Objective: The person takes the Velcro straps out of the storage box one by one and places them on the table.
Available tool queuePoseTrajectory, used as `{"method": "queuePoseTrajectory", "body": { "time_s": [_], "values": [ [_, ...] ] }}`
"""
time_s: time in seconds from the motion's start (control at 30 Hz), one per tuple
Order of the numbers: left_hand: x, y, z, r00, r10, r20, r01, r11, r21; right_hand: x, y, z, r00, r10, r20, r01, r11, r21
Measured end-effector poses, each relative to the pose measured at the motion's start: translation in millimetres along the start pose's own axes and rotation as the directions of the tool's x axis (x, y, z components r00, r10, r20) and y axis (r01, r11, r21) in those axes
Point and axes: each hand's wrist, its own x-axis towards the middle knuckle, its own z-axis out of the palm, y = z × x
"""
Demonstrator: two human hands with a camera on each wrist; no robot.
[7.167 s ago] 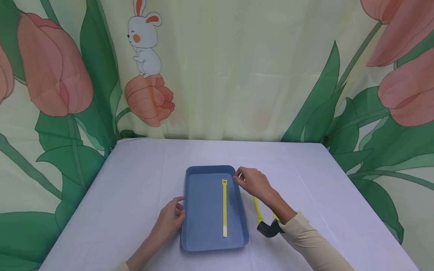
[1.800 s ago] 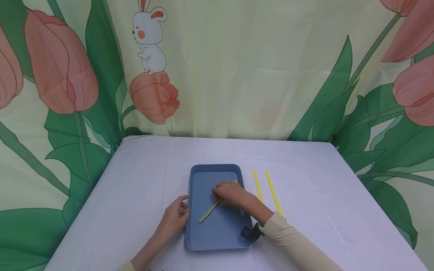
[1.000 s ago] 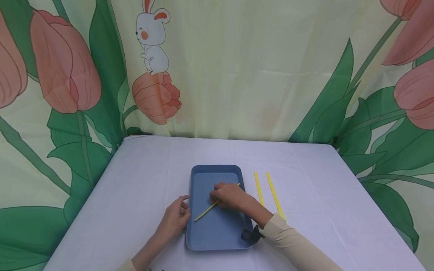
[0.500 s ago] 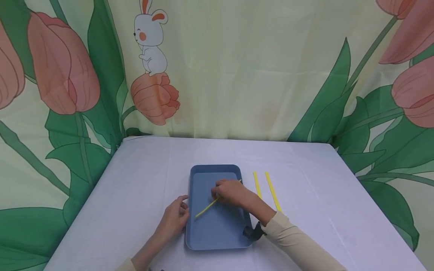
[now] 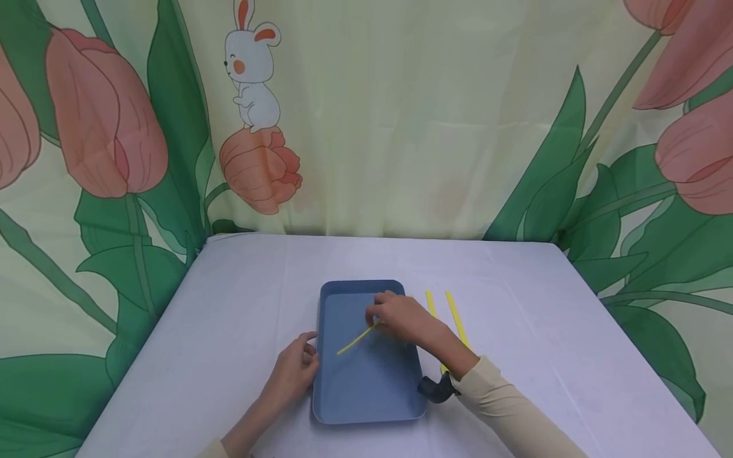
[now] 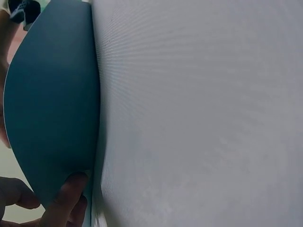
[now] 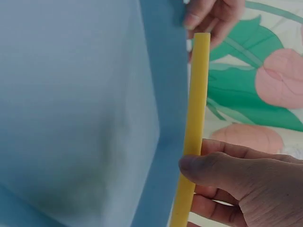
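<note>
In the head view my right hand (image 5: pixel 403 318) is over the upper right part of a blue tray (image 5: pixel 366 397). It pinches a thin yellow cable tie (image 5: pixel 356 340), whose plain end slants down to the left over the tray. Up close in the right wrist view, the thumb (image 7: pixel 208 168) presses the flat tie (image 7: pixel 196 104) against the fingers behind it. My left hand (image 5: pixel 294 366) is at the tray's left side, fingers relaxed. The left wrist view shows its fingertips (image 6: pixel 71 189) against the tray's outer wall (image 6: pixel 52 94).
Two more yellow ties, a nearer one (image 5: pixel 431 304) and a farther one (image 5: pixel 456 318), lie on the white tablecloth (image 5: pixel 532 356) right of the tray, partly behind the right arm. A black wrist camera (image 5: pixel 438 388) is beside the tray's edge. A tulip-patterned curtain (image 5: pixel 389 127) hangs behind the table.
Seven seconds ago the tie lay flat in the tray; the right hand now grips it. Over the last half second that hand has moved slightly right and away. The left hand has stayed put.
</note>
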Motion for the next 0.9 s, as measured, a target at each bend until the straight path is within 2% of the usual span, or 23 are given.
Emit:
{"method": "queuePoseTrajectory", "body": {
  "time_s": [0.13,0.43,0.67,0.9],
  "values": [
    [-0.3,1.0,1.0,1.000,-0.015,-0.003,0.015,1.000,0.003,-3.2,5.7,-6.7,0.999,0.050,-0.005,-0.050,0.998,0.030],
    [-1.1,0.1,3.3,1.000,-0.028,-0.002,0.028,1.000,0.004,-13.9,15.7,-15.8,0.994,0.109,-0.012,-0.108,0.994,0.027],
    [-2.2,-0.7,2.6,1.000,-0.005,-0.004,0.005,1.000,0.005,-23.3,25.0,-18.3,0.987,0.159,-0.012,-0.158,0.987,0.031],
    [-2.9,-1.1,1.5,1.000,0.023,-0.004,-0.023,1.000,-0.009,-31.3,33.5,-24.6,0.961,0.275,0.028,-0.276,0.960,0.052]
  ]
}}
